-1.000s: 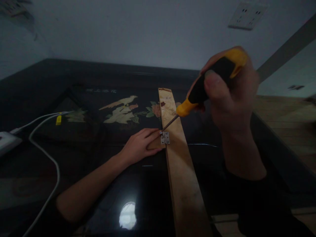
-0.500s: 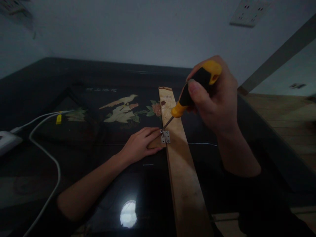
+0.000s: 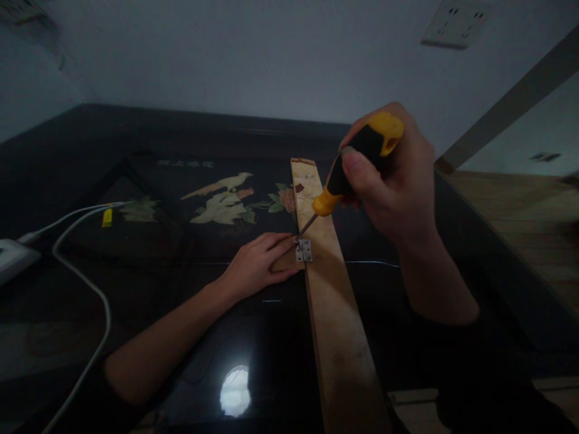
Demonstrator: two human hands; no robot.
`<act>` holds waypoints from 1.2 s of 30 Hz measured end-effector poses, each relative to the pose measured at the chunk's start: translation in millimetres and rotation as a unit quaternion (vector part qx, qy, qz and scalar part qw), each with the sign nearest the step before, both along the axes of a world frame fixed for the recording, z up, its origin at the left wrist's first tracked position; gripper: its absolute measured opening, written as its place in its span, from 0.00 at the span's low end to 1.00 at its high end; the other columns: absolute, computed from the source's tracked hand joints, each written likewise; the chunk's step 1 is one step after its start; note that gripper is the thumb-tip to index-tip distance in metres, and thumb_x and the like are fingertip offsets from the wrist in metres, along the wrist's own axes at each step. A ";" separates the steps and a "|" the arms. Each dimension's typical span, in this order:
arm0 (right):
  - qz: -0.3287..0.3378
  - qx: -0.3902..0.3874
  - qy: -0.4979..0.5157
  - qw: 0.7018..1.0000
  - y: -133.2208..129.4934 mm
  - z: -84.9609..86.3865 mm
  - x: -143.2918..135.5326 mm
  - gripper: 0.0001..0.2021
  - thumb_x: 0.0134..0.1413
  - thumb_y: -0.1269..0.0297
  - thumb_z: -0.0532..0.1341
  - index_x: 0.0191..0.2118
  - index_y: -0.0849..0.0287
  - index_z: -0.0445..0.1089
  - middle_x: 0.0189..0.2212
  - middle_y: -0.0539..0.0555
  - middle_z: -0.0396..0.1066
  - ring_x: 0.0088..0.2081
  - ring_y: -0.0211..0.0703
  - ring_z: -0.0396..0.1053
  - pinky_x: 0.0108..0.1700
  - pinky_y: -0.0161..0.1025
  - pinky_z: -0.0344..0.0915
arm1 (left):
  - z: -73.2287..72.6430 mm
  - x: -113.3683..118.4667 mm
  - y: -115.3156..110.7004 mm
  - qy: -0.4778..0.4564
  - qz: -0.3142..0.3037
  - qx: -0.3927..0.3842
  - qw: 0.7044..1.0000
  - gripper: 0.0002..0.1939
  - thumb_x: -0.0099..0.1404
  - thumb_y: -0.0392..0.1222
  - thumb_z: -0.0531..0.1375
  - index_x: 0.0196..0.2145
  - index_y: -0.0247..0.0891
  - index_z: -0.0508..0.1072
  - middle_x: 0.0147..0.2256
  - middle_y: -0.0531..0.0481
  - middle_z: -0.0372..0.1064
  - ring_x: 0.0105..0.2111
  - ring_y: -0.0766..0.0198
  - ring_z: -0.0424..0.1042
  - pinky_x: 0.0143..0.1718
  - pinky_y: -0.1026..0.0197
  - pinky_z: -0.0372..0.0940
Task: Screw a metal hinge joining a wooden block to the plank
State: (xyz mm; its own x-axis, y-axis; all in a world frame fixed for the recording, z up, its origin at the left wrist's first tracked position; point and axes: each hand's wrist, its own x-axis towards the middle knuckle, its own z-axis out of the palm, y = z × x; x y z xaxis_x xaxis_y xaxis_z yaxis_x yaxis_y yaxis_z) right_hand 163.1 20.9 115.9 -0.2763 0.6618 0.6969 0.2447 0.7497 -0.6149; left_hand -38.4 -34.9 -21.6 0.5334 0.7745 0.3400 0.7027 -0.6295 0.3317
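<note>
A yellow-and-black screwdriver (image 3: 332, 181) is gripped in my right hand (image 3: 393, 175), its shaft slanting down to the left. The tip meets the upper left part of a small metal hinge (image 3: 303, 250). One leaf of the hinge lies on a long wooden board (image 3: 337, 313), the other on a short wooden piece (image 3: 287, 260) butted against the board's left edge. My left hand (image 3: 259, 265) is closed around that short piece, with fingers along its far side and the thumb along its near side. The fingertips reach close to the screwdriver tip.
Beneath everything is a glossy dark table (image 3: 190, 337) with a bird and flower picture. A white cable (image 3: 104, 295) with a yellow tag (image 3: 107, 217) runs along the left to a white power strip (image 3: 17, 259). A wall socket (image 3: 456, 23) is at the upper right.
My right hand and the screwdriver handle have shifted very slightly to the left. The tip stays on the hinge, and my left hand and the wood look unmoved.
</note>
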 end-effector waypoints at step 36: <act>0.133 0.028 -0.209 0.968 0.6 46.2 -16.7 0.14 0.46 0.63 0.65 0.40 0.56 0.64 0.33 0.47 0.66 0.32 0.34 0.64 0.33 0.32 0.61 | -0.1 -2.0 -0.3 0.001 -0.003 0.001 1.000 0.27 0.64 0.51 0.58 0.57 0.37 0.62 0.53 0.40 0.64 0.53 0.53 0.65 0.50 0.51 0.67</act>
State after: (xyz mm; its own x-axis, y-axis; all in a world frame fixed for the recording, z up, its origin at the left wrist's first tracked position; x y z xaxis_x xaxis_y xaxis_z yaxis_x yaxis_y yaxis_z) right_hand 146.4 21.5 162.1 -0.6978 0.4930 0.5196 0.2569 0.8495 -0.4609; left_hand -40.4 -35.2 -21.8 0.5382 0.7707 0.3411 0.7000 -0.6342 0.3284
